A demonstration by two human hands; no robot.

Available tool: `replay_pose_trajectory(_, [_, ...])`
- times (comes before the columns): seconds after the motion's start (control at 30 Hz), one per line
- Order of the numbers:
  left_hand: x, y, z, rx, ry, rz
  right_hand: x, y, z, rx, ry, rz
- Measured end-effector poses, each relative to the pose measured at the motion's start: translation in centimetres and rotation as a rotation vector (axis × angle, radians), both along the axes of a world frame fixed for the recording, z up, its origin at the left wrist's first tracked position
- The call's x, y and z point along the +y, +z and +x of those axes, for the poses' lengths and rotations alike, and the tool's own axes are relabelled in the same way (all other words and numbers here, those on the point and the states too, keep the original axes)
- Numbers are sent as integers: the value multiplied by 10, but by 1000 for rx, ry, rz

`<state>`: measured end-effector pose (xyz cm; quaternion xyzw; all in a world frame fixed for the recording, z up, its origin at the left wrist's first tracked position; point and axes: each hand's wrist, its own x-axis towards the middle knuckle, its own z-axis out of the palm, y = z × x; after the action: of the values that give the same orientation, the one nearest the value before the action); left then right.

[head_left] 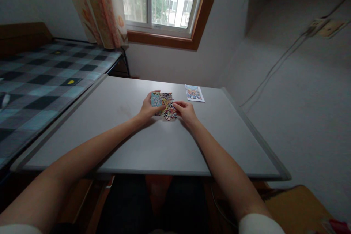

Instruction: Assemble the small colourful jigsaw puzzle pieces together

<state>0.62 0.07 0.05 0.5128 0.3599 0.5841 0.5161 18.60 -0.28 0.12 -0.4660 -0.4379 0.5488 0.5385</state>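
Observation:
A small, colourful jigsaw puzzle (165, 102) lies flat near the far middle of the grey table (153, 142). My left hand (149, 110) rests at its left side, thumb lying across the pieces and fingers curled at the edge. At the puzzle's right lower corner my right hand (187, 111) has its fingers drawn together in a pinch on the edge pieces. Both forearms stretch across the table from the near edge.
A printed picture card (194, 93) lies on the table beyond my right hand. A bed with a checked blanket (41, 80) stands to the left. Window and curtain (104, 7) are behind the table, and a wall with cables (274, 69) to the right.

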Motion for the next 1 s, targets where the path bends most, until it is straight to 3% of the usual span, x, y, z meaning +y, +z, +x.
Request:
replay_pose_trajectory(0.3, [4,-3,-1,-73,-4,-45,3,0,4,-101,-28,96])
replay_pose_trajectory(0.53, [9,-7,-3,-133,12,-74,5,-3,5,-4,-34,80])
replay_pose_trajectory(0.77, [10,-8,-2,-96,-2,-64,6,-4,5,-40,-53,70])
replay_pose_trajectory(1.0, [-1,-3,0,-35,-195,-134,8,-4,6,-119,-75,195])
